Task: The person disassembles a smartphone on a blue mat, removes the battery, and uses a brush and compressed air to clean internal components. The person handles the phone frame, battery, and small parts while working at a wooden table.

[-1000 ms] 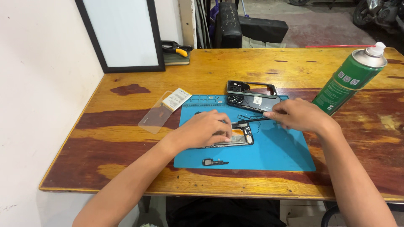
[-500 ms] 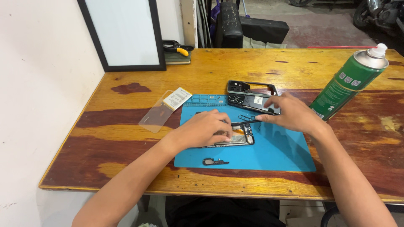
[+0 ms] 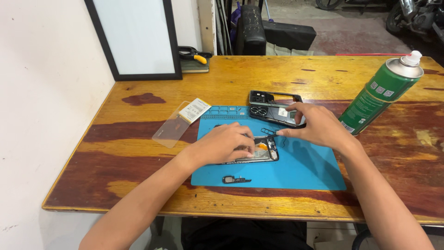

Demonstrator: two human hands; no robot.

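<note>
1. Your left hand (image 3: 226, 143) lies palm down on the opened phone (image 3: 259, 150), fingers curled over its left part and pressing it to the blue work mat (image 3: 305, 169). You are steadying the phone, not lifting it.
2. The phone sits near the middle of the mat, its right end uncovered, with orange and dark inner parts showing there.
3. Your right hand (image 3: 314, 125) hovers over the far right part of the mat, fingers bent. Its fingertips touch the dark phone back frame (image 3: 273, 107) that lies across the mat's far edge; whether they pinch anything small cannot be told.
4. A thin metal tool (image 3: 264, 136) runs between your two hands, just above the phone; which hand holds it is unclear.
5. A small black part (image 3: 235, 179) lies alone on the mat near its front edge.
6. A clear plastic sleeve with a pale label (image 3: 180, 122) lies on the wooden table (image 3: 138, 166), just off the mat's far left corner.
7. A green spray can (image 3: 381, 95) stands near the table's right edge, close to your right hand.
8. A black-framed board (image 3: 134, 39) leans at the table's far left corner.
</note>
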